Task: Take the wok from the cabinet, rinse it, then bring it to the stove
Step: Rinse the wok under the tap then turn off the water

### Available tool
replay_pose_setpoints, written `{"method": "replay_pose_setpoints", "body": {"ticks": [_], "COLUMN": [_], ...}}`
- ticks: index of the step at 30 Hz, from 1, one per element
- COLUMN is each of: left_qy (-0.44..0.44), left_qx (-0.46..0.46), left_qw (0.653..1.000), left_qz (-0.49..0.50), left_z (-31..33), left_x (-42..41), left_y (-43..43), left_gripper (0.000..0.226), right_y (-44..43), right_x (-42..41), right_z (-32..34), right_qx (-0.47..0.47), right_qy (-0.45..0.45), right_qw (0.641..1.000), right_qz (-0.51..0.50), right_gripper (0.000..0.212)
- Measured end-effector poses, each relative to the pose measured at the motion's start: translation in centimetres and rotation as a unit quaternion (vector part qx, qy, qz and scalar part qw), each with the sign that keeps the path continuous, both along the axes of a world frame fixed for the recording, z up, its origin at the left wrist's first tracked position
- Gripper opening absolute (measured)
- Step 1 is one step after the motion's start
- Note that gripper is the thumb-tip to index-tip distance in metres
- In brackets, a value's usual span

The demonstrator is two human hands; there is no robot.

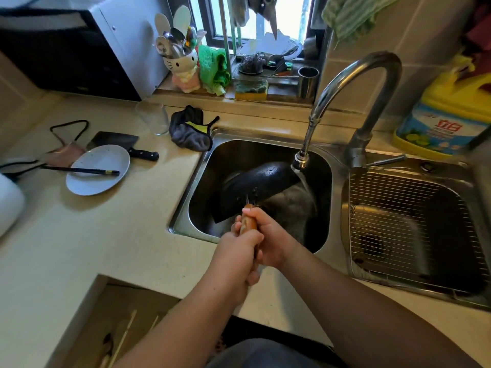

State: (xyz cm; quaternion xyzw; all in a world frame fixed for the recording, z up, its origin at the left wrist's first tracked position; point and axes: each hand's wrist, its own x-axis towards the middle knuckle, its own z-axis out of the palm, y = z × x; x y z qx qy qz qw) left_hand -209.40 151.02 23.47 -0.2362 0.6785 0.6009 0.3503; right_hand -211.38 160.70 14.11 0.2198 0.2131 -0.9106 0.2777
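Note:
A black wok (260, 181) is tilted on its side inside the left sink basin (204, 166), its dark underside facing me. Water runs from the curved faucet (353, 83) past the wok's right rim into the basin. The wok's wooden handle (248, 224) points toward me. My left hand (239, 251) is wrapped around the near end of the handle. My right hand (268, 237) grips it from the right, just beside the left one. Both hands sit over the basin's front edge.
On the counter to the left lie a grey plate (93, 179) with black chopsticks (82, 170), a cleaver (125, 144), a glass (154, 118) and a dark cloth (190, 132). The right basin holds a wire rack (409, 229). A yellow detergent jug (443, 115) stands behind it.

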Motion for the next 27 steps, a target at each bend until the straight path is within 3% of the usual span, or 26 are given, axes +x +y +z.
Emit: {"method": "replay_pose_setpoints", "body": {"ticks": [4,6,9,12,13,14,15,16,17,19,21,25,27], "left_qy": [0.04,0.064,0.062,0.074,0.106,0.179,0.161,0.199,0.215,0.124,0.159,0.184,0.188], "left_qx": [-0.077,-0.07,-0.055,-0.064,-0.019,-0.046,-0.027,-0.036,-0.105,-0.178,-0.226,-0.251,-0.255], "left_qw": [0.995,0.994,0.993,0.995,0.994,0.983,0.985,0.979,0.968,0.957,0.914,0.865,0.856], "left_qz": [-0.039,-0.055,-0.085,-0.009,0.011,0.002,0.054,0.024,-0.075,-0.194,-0.298,-0.394,-0.408], "left_z": [0.7,1.1,1.4,1.5,2.4,3.1,2.7,2.3,2.4,2.1,2.4,4.0,4.4], "left_x": [-0.6,-0.8,-1.3,-1.2,-0.9,-1.0,-1.6,-1.4,-1.6,-2.9,-4.2,-5.4,-6.3], "left_y": [3.1,4.5,6.0,7.7,8.0,8.5,8.7,8.9,8.5,8.0,6.8,6.9,6.9], "left_gripper": [0.024,0.015,0.028,0.024,0.024,0.022,0.019,0.018,0.019,0.019,0.016,0.015,0.017], "right_y": [1.8,2.5,3.3,4.2,4.4,4.6,4.8,4.9,5.0,5.1,5.1,5.0,4.9], "right_x": [0.2,0.2,-0.1,-0.3,-0.3,-0.3,-0.2,-0.1,-0.1,0.0,-0.1,0.0,-0.1], "right_z": [-0.5,-0.6,-0.7,-0.3,-0.2,0.0,0.2,0.2,0.2,0.5,1.0,2.2,2.7], "right_qx": [-0.028,-0.049,-0.048,-0.035,-0.035,-0.031,-0.021,-0.005,0.011,0.028,0.019,-0.014,-0.02], "right_qy": [0.0,0.001,0.015,0.017,0.021,0.026,0.029,0.031,0.032,0.032,0.039,0.067,0.065], "right_qw": [0.999,0.996,0.992,0.989,0.989,0.989,0.989,0.989,0.988,0.984,0.981,0.974,0.971], "right_qz": [-0.043,-0.074,-0.114,-0.143,-0.145,-0.144,-0.144,-0.145,-0.151,-0.174,-0.19,-0.216,-0.227], "right_gripper": [0.02,0.02,0.02,0.021,0.022,0.023,0.025,0.028,0.03,0.033,0.04,0.06,0.049]}}
